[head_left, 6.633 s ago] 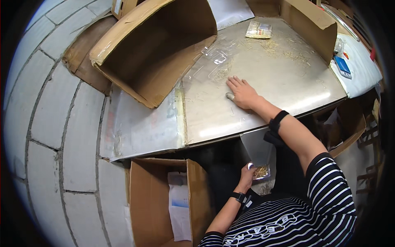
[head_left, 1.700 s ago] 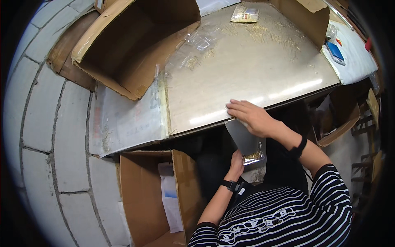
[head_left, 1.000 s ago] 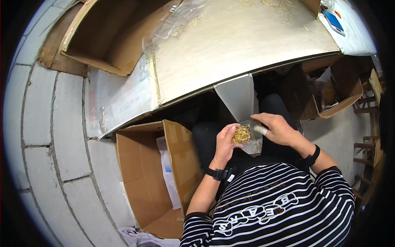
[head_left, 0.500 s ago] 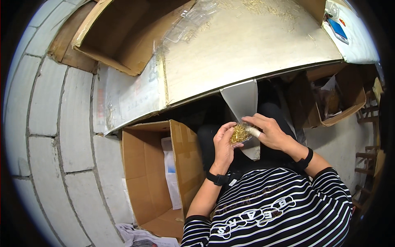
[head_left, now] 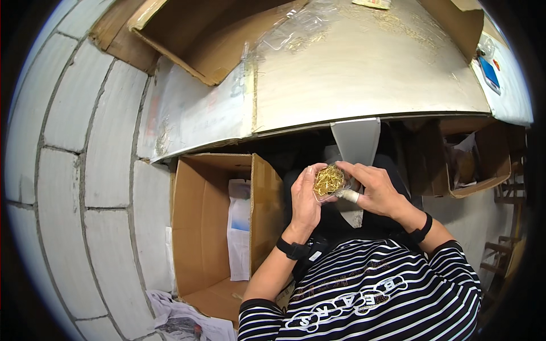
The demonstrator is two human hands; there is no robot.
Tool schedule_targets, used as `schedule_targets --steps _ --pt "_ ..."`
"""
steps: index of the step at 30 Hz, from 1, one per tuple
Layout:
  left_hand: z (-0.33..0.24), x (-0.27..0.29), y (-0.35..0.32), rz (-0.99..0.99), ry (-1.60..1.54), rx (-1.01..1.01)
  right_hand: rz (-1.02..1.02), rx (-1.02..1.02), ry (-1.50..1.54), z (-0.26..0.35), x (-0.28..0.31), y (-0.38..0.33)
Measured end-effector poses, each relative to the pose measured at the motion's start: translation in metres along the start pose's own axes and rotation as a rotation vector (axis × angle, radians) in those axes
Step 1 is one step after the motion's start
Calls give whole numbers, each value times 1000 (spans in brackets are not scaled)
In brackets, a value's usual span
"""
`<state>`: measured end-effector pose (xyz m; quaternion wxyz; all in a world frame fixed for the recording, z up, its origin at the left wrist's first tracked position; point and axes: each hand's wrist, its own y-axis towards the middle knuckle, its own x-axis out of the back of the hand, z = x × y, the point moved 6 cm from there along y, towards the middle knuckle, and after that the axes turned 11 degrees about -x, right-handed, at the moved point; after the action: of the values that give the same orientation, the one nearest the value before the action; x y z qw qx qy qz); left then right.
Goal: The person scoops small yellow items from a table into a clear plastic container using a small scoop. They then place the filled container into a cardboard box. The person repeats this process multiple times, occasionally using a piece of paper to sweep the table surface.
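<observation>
In front of my lap, a small clear plastic box [head_left: 329, 182] full of thin gold-coloured metal pieces is held between both hands. My left hand [head_left: 305, 200] is closed around its left side, with the thumb along the edge. The fingers of my right hand [head_left: 376, 190] grip the upper right edge, and its thumb, wrapped in white tape [head_left: 348, 195], presses at the lower right corner. Part of the box's right side is hidden behind the fingers. Whether its lid is closed cannot be made out.
Ahead stands a pale worktable [head_left: 364, 79] with scattered gold pieces [head_left: 398, 25] and clear plastic packaging [head_left: 293, 28]. A large carton [head_left: 187, 34] rests at its left. Another open carton [head_left: 196, 227] stands left of my legs, and one [head_left: 483, 179] under the table's right. A blue phone [head_left: 489, 75] lies far right.
The box now faces up more, showing more of its gold pieces. My right fingers have come down against its edge. The whole view has shifted, so the table and cartons sit farther right.
</observation>
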<state>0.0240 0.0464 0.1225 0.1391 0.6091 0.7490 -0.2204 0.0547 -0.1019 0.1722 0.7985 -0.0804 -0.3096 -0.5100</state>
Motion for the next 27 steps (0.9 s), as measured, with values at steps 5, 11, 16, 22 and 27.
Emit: schedule_targets --steps 5,11,16,22,27 --pt "-31 13 0 -14 53 -34 119 -92 130 13 -14 20" --pt "-74 56 3 -64 71 -56 56 77 116 47 -29 37" --pt "-154 141 14 -171 43 -280 -8 -13 94 36 -12 41" --pt "-147 296 12 -495 92 -311 58 -193 -164 -29 -17 21" --pt "2 393 10 -677 135 -32 243 -276 -362 -28 -29 18"
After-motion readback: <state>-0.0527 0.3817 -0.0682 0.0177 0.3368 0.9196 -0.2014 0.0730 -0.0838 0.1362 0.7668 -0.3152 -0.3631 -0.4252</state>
